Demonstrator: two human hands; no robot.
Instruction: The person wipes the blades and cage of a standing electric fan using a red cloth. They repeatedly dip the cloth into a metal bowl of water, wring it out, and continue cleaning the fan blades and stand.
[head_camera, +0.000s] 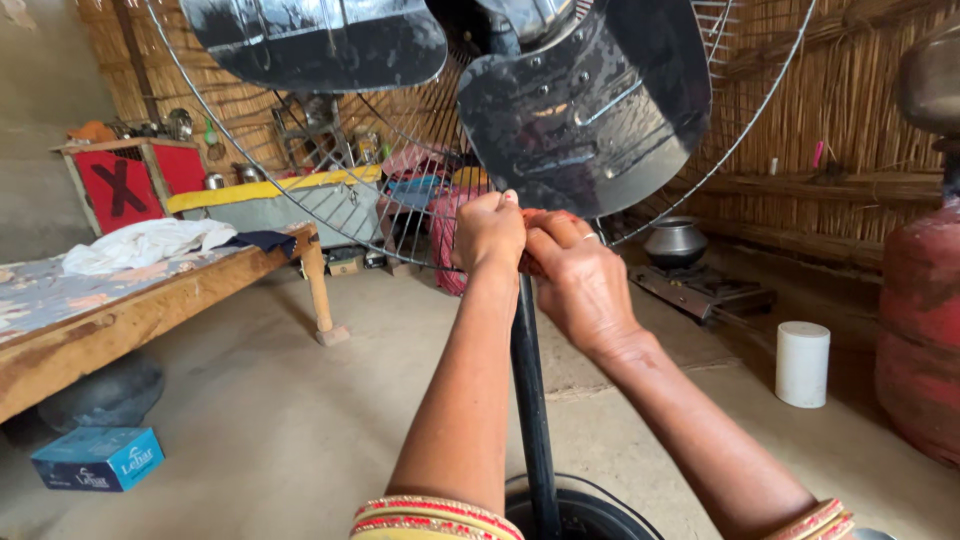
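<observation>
Earthen floor (300, 420): blue box (98, 458) at near left, beside a dark round lump (105, 392) under the wooden bed (120, 318). White cylinder (802, 363) stands at right, near a red gas cylinder (920, 340). Bed top: white cloth (145, 243), dark cloth (262, 241) at far end.

Soft, even daylight fills the room, perhaps coming from behind the camera. Pale glare streaks the dark fan blades (585, 105), which sit close and slightly soft. Shadows under the wooden bed (120, 320) are deep. Straight lines bow at the edges, and the reed wall (850, 90) looks mildly blurred.
</observation>
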